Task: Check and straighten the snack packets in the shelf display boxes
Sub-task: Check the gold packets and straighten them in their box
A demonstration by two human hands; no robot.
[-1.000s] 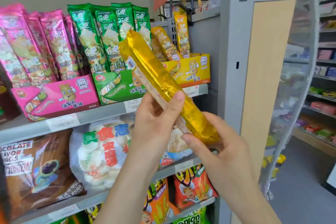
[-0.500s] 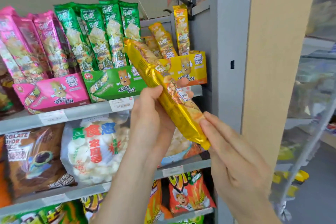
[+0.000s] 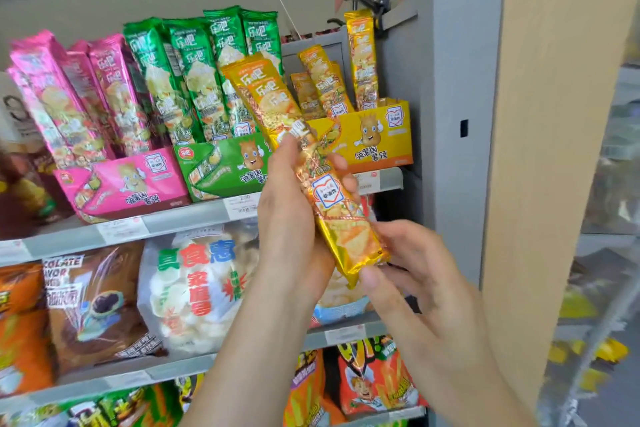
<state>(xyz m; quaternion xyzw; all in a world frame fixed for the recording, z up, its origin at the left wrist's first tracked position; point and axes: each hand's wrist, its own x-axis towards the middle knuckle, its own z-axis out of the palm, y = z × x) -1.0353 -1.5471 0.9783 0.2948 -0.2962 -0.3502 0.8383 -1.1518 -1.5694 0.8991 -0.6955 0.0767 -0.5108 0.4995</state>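
Left hand first: the grip is closed round the middle of the yellow packet, thumb on one edge, fingers wrapping over the other. Right hand has the bottom end, thumb tip against the lower seal and fingers curled behind it. That's a pinch, so both grips are on the one packet.

It's held in the air in front of the shelf, printed face towards the person. Its top tilts left across the corner of the green display box, and its lower end hangs well below the shelf edge. So it's out of its box, not in it.

Outward now. The yellow display box sits at the right end of the shelf, and it's the untidy one. Several yellow packets inside lean over to the left, and one stands tall at the box's right side. The blur stops me counting them, so I won't.

Next door the green packets stand packed together, leaning slightly left. The pink packets fan leftwards out of the pink display box.

My read is that this is the checking part, with the label being looked over. Left to do: slot this one back upright in the yellow box and square up its leaning neighbours. Green looks near enough done, and pink could want a nudge.
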